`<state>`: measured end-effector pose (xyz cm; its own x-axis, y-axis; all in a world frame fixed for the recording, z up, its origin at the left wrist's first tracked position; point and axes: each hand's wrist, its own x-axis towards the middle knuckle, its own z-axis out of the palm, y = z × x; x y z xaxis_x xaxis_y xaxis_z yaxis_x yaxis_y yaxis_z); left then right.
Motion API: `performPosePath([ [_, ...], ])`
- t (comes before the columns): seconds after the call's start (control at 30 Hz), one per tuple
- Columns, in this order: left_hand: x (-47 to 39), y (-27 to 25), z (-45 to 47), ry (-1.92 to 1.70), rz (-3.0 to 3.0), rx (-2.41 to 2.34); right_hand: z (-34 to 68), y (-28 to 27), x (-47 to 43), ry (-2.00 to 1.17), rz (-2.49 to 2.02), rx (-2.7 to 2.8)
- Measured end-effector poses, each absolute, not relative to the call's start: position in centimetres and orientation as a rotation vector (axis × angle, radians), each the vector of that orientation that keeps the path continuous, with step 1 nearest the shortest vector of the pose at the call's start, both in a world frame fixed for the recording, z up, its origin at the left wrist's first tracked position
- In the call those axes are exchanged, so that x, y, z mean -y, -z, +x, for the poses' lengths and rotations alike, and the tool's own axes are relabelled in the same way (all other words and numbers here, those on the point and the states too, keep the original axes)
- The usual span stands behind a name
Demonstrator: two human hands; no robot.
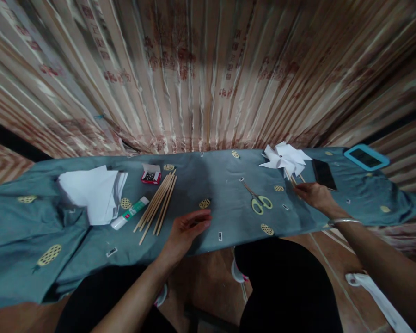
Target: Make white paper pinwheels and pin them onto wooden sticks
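Fingers of right hand (314, 195) pinched on thin wooden stick (293, 180) just below white paper pinwheels (286, 157), heaped at far right of green cloth (225, 210); exact count unclear. Dark flat slab (324, 174) just right of heap, blue-framed device (366, 157) farther right. Left hand (185, 233) at near middle, empty, fingers loosely curled, thumb apart. Scissors (255, 197) lying between hands. Left side: loose sticks (155, 202) in bundle, white-green tube (130, 212) beside them, small red box (150, 175) farther back, white paper sheets (93, 189) farthest left.

1 head-worn camera looks forward and down over the nearby cloth (225, 194) toward the curtain (208, 101).
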<state>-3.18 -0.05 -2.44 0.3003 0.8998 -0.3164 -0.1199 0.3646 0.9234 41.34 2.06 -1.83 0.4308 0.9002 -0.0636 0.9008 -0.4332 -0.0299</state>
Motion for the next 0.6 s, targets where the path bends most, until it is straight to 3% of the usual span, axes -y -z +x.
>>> performPosePath([
  [0.37, 0.4, 2.7, -3.4, -0.818, 0.953, -1.037, 41.2, 3.3, -2.7, 0.072, 2.566, -1.567],
  [0.6, 1.0, 3.3, -4.2, -0.815, 0.924, -1.059, 40.6, 2.6, -2.3, -0.213, 2.665, -1.651],
])
